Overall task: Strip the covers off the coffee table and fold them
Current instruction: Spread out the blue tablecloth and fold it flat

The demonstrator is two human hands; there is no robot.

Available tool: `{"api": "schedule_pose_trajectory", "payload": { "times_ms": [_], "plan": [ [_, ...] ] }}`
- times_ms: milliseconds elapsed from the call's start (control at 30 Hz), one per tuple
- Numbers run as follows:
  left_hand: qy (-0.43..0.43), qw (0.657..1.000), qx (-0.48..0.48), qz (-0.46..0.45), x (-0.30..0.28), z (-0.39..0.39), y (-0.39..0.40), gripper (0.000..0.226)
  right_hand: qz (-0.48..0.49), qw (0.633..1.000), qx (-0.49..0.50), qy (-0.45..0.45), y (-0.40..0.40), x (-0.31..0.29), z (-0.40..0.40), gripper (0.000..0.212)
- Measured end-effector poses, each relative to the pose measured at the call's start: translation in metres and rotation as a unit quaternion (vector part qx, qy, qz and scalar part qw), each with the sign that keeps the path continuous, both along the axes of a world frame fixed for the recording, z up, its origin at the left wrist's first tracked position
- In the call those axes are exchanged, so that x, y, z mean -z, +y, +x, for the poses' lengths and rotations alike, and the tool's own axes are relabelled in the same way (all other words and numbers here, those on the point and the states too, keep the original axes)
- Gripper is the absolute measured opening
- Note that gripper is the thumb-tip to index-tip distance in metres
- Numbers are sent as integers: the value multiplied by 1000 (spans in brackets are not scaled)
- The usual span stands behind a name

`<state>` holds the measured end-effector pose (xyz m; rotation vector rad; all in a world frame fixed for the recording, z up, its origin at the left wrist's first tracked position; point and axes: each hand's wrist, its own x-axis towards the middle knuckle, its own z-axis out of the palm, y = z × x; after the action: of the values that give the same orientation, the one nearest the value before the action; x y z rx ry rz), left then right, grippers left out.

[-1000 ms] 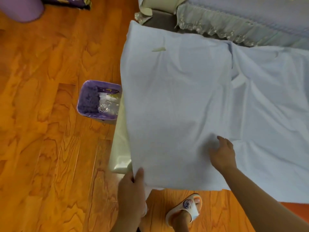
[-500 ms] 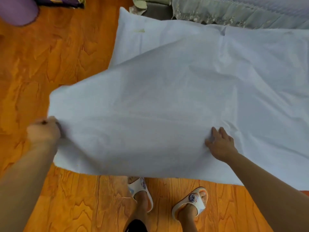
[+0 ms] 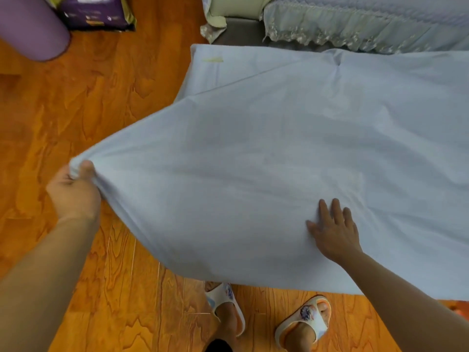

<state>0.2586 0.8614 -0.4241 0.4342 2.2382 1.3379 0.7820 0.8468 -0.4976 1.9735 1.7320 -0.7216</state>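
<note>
Pinching a bunched corner of the pale blue cover, the left hand has its thumb and fingers curled tight round the cloth and holds that corner out over the wooden floor. From this grip the cover stretches taut toward the right, rising in a broad sheet that hides the counter beneath it. The right hand lies flat on top of the cover, fingers straight and spread, grasping nothing, pressing the cloth down near its front edge. Beyond the left grip, further from the person, a flatter layer of the same blue cloth shows, with a small yellowish mark near its far corner. Past that lies a sofa with a lace-trimmed throw. Far off to the left of the left grip stand a purple cylinder and a dark purple package. Below the cover's front edge, nearer than the right grip, two feet in white slippers stand on the floor.
</note>
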Motion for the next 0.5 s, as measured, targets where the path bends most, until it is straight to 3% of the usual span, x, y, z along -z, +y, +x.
{"api": "schedule_pose_trajectory", "payload": {
  "times_ms": [67,100,133,200,267,333,400,500],
  "plan": [
    [11,998,-47,39,2,-12,12,34,11,1000,-12,1,9,12,-12,74],
    [14,999,-40,-11,9,-18,15,35,18,1000,-15,-7,11,16,-15,74],
    [29,994,-13,-109,22,-24,13,39,14,1000,-11,-15,10,13,-18,73],
    [50,936,71,-342,44,-31,0,58,17,1000,4,-17,-2,5,-20,70],
    [76,904,101,-408,52,-23,-12,80,52,998,13,-32,-10,-8,-21,68],
    [169,887,146,-405,51,-1,0,72,102,993,56,-26,4,-10,-34,64],
    [213,876,263,-343,51,28,31,55,164,980,111,11,36,-8,-57,70],
    [197,871,386,-233,57,67,93,55,211,976,24,54,97,-3,-103,75]
  ]
}}
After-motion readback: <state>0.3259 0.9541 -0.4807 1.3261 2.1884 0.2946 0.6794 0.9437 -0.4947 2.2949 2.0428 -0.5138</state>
